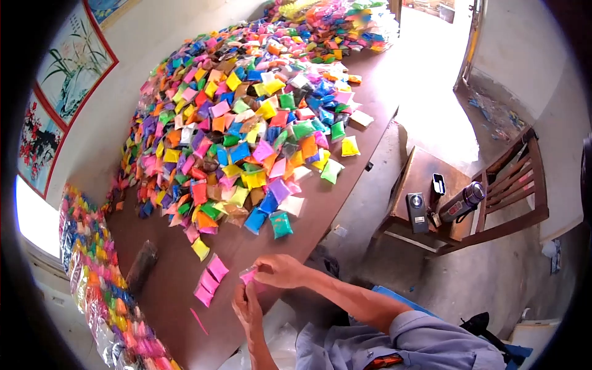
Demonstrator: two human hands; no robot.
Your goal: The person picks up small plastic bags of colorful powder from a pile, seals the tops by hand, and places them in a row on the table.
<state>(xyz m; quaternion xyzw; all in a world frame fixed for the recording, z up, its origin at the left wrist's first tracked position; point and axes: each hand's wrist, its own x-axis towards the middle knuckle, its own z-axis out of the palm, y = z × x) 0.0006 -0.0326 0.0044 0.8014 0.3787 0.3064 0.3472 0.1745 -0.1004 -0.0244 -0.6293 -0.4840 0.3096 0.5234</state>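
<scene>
Above the table's near edge, a small pink packet (248, 276) in clear wrapping is held between both hands. My left hand (248, 305) pinches it from below. My right hand (280, 271) has its fingers closed on the upper right side, hiding part of it. Just left of my hands, three pink packets (209, 282) lie in a touching row on the brown table (166, 265). A thin pink strip (199, 321) lies below that row. Beyond it, a yellow packet (200, 249) rests at the front of a large heap of multicoloured packets (246, 129).
Bags of coloured packets (117, 296) line the left side, beside a dark cylindrical object (142, 265). On the right, a wooden chair (518, 179) stands by a small wooden stool (401, 197) bearing a thermos (462, 202) and a grey device (417, 213).
</scene>
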